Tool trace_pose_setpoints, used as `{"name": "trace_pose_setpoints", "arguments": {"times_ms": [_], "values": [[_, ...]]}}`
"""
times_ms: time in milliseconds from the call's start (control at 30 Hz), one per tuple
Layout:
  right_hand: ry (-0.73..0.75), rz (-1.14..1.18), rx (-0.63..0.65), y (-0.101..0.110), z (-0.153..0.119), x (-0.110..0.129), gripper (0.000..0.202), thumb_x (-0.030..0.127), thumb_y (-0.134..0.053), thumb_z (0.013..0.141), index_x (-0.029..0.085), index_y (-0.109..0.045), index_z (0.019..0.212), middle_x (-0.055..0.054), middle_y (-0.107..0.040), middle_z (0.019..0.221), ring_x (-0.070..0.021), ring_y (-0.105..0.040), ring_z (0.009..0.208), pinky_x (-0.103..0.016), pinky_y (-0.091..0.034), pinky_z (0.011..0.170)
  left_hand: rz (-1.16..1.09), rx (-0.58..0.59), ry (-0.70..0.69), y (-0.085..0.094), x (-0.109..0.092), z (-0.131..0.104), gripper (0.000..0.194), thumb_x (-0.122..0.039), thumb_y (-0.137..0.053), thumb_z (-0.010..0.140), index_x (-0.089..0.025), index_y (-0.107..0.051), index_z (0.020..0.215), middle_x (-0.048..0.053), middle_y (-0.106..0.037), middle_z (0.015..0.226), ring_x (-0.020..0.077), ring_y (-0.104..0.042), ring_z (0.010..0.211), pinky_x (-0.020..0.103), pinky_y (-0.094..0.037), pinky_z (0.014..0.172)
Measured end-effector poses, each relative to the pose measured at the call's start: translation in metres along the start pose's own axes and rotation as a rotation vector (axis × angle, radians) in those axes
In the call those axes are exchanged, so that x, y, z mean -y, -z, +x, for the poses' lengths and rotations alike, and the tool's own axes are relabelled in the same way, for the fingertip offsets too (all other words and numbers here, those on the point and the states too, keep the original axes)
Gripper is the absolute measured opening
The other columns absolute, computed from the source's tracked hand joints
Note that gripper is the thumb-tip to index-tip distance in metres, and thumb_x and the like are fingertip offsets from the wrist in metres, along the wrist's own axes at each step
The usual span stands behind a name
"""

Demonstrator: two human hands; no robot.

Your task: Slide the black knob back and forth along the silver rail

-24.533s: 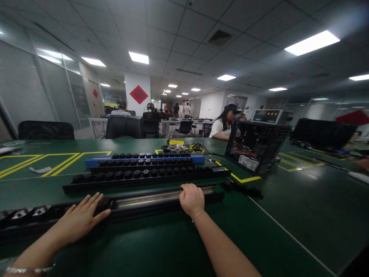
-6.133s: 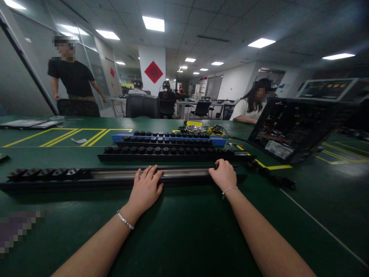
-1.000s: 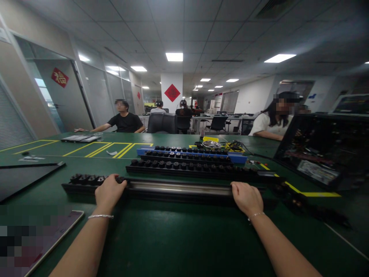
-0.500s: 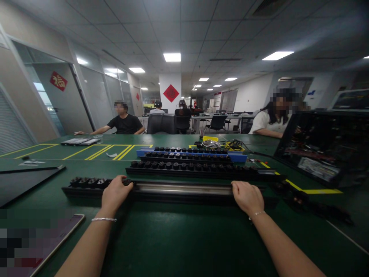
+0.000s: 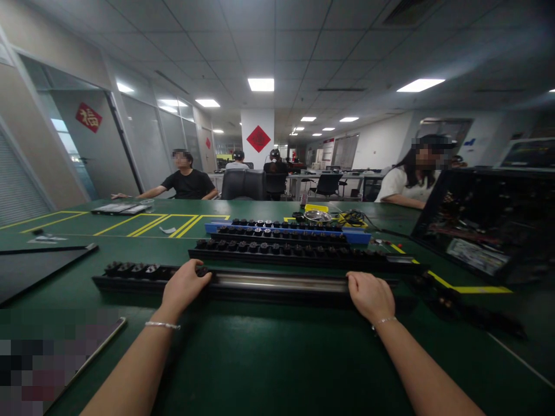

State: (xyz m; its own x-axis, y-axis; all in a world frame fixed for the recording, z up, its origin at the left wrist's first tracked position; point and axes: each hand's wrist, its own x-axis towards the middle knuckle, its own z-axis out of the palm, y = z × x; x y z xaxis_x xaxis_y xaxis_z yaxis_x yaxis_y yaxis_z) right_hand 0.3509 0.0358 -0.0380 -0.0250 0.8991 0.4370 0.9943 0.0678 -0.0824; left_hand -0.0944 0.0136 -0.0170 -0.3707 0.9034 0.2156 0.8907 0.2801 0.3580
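A long black rail [image 5: 277, 283] with a shiny metal channel lies crosswise on the green table in front of me. Several small black round parts [image 5: 132, 268] sit in a row at its left end. My left hand [image 5: 184, 289] is closed over the rail just right of that row, with thumb and fingers around a small black part [image 5: 202, 271] on the channel; most of that part is hidden. My right hand [image 5: 372, 296] grips the rail toward its right end, its fingers curled over the far side. Between my hands the metal channel is bare.
Behind lie more black rails [image 5: 295, 249] filled with small parts, and a blue rail [image 5: 358, 237]. An open computer case [image 5: 481, 225] stands at right, beside dark loose parts [image 5: 477, 312]. A dark panel [image 5: 43, 266] and a phone [image 5: 87, 370] lie at left. Two people sit across the table.
My left hand has slid a little to the right along the rail, with the small black part at its fingers. My right hand stays almost where it was on the rail.
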Motion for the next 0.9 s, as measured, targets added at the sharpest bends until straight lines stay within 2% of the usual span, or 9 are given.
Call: {"name": "trace_pose_setpoints", "arguments": {"times_ms": [533,900], "values": [[-0.003,0.018,0.017,0.001,-0.001,0.001,0.042,0.031,-0.027,0.089,0.023,-0.067,0.093,-0.004,-0.068,0.101,-0.0188,-0.059,0.096,-0.033,-0.038,0.079,-0.051,0.031,-0.102,-0.008,-0.022,-0.008,0.042,-0.049,-0.054,0.073,-0.020,-0.054,0.102,0.008,-0.064,0.106,0.0230,-0.060,0.094,0.032,-0.044,0.079],[-0.003,-0.006,0.013,0.002,0.000,0.002,0.039,0.029,-0.030,0.088,0.023,-0.068,0.092,-0.004,-0.068,0.100,-0.0180,-0.058,0.094,-0.031,-0.037,0.078,-0.127,0.065,-0.142,-0.013,-0.033,-0.013,0.040,-0.050,-0.058,0.071,-0.020,-0.056,0.097,0.007,-0.065,0.104,0.0225,-0.060,0.094,0.031,-0.045,0.079]]}}
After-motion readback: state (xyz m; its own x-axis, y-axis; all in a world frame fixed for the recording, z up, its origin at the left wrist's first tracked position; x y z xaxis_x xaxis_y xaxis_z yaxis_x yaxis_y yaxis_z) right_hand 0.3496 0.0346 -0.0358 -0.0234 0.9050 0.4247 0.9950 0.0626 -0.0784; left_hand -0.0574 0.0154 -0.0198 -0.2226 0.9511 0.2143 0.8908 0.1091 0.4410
